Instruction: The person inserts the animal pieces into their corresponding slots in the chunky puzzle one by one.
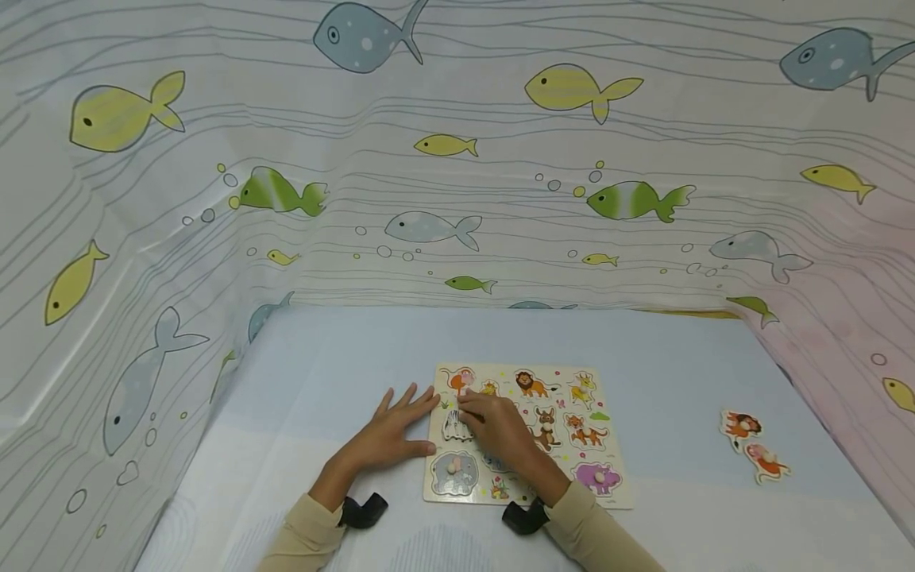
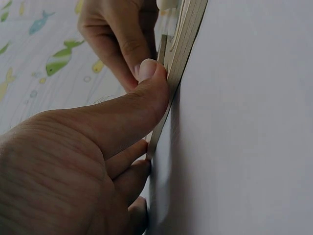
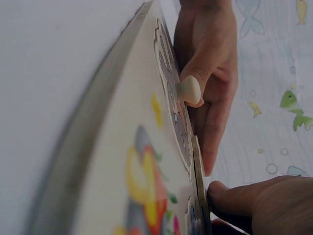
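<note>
A wooden animal peg puzzle board (image 1: 613,454) lies flat on the table. My left hand (image 1: 389,433) is spread at its left side, with the thumb (image 2: 154,81) and fingertips touching the board's edge. Over the left-middle part of the board, my right hand (image 1: 503,433) pinches the zebra puzzle piece (image 1: 454,427); its grip on the piece is partly hidden behind the fingers. In the right wrist view a thin piece edge (image 3: 198,169) stands slightly proud of the board beside the right thumb. Below the zebra sits the elephant piece (image 1: 465,485) with its white knob (image 3: 189,91).
A purple hippo piece (image 1: 604,481) with a knob sits at the board's lower right corner. Two loose pieces, a lion (image 1: 743,425) and a monkey (image 1: 767,462), lie on the table at the right. Fish-patterned cloth (image 1: 443,183) surrounds the pale tabletop (image 1: 679,381).
</note>
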`<state>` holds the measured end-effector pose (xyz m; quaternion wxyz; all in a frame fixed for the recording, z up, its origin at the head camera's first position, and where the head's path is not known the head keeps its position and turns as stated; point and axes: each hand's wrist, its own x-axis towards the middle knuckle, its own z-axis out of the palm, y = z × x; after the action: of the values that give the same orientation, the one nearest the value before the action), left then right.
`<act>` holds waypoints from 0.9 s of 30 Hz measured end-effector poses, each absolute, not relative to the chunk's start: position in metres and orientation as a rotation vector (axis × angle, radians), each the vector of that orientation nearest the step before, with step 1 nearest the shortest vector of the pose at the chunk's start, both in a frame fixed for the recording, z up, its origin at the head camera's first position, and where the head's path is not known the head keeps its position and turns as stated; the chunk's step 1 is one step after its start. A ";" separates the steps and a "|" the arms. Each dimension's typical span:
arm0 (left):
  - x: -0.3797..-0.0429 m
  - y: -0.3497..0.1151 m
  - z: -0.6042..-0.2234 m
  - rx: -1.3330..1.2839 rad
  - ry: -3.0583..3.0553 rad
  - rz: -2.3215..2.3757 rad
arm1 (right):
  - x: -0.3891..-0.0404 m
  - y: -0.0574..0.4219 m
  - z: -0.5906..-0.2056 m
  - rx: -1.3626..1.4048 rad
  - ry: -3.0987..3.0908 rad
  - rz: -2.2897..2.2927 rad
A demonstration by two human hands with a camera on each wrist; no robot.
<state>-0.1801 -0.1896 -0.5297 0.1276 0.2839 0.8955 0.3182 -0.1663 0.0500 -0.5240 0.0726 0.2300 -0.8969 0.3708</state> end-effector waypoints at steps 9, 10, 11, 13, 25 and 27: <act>-0.180 -0.189 -0.530 0.818 2.609 0.908 | -0.165 0.048 -0.524 0.690 -2.692 1.071; -0.180 -0.189 -0.529 0.817 2.606 0.912 | -0.165 0.048 -0.524 0.689 -2.696 1.066; -0.180 -0.189 -0.529 0.814 2.603 0.915 | -0.165 0.047 -0.523 0.690 -2.701 1.055; -0.180 -0.189 -0.528 0.808 2.599 0.919 | -0.164 0.047 -0.523 0.689 -2.709 1.051; -0.179 -0.188 -0.528 0.805 2.597 0.926 | -0.162 0.046 -0.522 0.668 -2.732 1.009; -0.180 -0.188 -0.528 0.805 2.599 0.927 | -0.162 0.046 -0.522 0.671 -2.734 0.995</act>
<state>-0.1796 -0.1882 -0.5278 0.1334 0.2775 0.8961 0.3196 -0.1618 0.0463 -0.5219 0.0780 0.2241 -0.9129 0.3321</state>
